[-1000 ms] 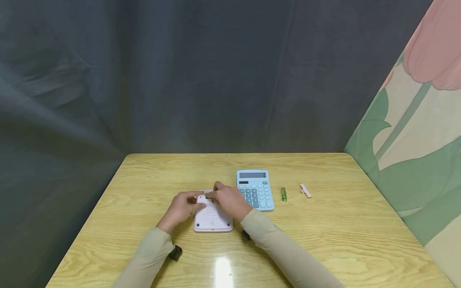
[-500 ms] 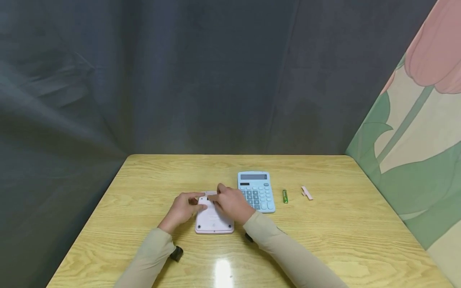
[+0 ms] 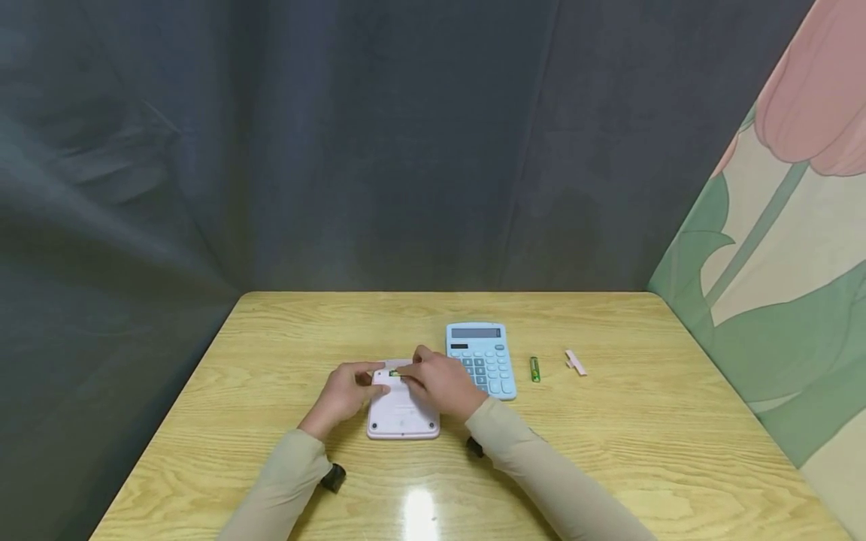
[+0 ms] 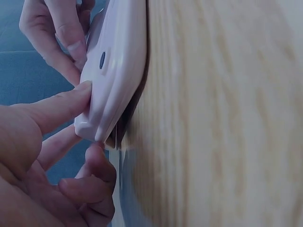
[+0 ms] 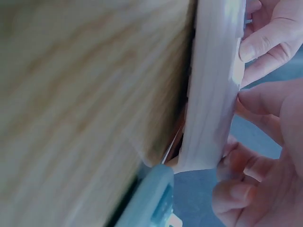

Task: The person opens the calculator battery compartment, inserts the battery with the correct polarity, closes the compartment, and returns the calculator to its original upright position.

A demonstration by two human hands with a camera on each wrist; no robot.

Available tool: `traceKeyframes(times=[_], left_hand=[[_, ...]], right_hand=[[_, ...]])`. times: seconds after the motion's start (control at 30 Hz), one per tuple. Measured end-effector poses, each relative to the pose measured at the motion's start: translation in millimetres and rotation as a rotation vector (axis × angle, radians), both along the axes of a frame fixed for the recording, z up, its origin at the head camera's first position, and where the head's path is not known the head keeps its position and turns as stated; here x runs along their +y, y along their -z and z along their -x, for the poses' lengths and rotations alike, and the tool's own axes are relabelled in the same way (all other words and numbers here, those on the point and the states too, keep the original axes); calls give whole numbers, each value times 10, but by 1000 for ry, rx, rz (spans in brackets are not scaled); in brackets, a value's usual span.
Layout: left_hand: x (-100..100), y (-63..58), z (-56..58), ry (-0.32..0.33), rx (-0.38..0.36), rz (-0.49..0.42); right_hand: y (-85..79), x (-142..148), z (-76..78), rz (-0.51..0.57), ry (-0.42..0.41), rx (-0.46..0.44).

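Note:
In the head view a pink calculator [image 3: 404, 413] lies face down on the table, its back upward. A green battery [image 3: 395, 373] shows in the slot near its far edge. My left hand [image 3: 343, 392] grips the calculator's far left corner, thumb on the back and fingers at the edge, as the left wrist view also shows. My right hand [image 3: 443, 385] reaches over the far right part, with its index fingertip on the battery and the thumb apart from it. That hand hides part of the slot. In the right wrist view its other fingers are bent near the calculator's edge.
A blue calculator [image 3: 479, 353] lies face up close behind the right hand. To its right are a second green battery [image 3: 535, 369] and a small pink battery cover [image 3: 576, 362]. A dark curtain [image 3: 433, 150] hangs behind the wooden table [image 3: 649, 436].
Half a second ago the slot's visible part looked dark; now green battery shows there. My right fingertip has shifted slightly right. The left hand keeps its grip on the pink calculator.

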State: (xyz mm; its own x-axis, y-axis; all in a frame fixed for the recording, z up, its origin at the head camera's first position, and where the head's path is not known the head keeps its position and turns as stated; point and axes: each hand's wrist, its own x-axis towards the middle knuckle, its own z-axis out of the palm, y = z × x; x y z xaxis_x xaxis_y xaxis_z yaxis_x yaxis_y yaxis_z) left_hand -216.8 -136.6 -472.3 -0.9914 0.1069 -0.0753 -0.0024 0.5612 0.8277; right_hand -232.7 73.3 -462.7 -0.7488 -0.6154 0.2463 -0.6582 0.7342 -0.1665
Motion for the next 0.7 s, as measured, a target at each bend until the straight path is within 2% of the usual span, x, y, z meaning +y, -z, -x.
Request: traceKeyframes(times=[0.2, 0.27, 0.5, 0.7], left_hand=[[13, 34, 17, 10, 64, 28], [18, 38, 19, 15, 85, 35], [43, 28, 12, 60, 128, 44], [27, 24, 11, 65, 134, 48]], right_hand=[[-18, 150, -12, 100, 26, -126], [-25, 231, -13, 135, 47, -143], [-57, 643, 35, 176, 165, -65], [-90, 1023, 88, 217, 341, -71]])
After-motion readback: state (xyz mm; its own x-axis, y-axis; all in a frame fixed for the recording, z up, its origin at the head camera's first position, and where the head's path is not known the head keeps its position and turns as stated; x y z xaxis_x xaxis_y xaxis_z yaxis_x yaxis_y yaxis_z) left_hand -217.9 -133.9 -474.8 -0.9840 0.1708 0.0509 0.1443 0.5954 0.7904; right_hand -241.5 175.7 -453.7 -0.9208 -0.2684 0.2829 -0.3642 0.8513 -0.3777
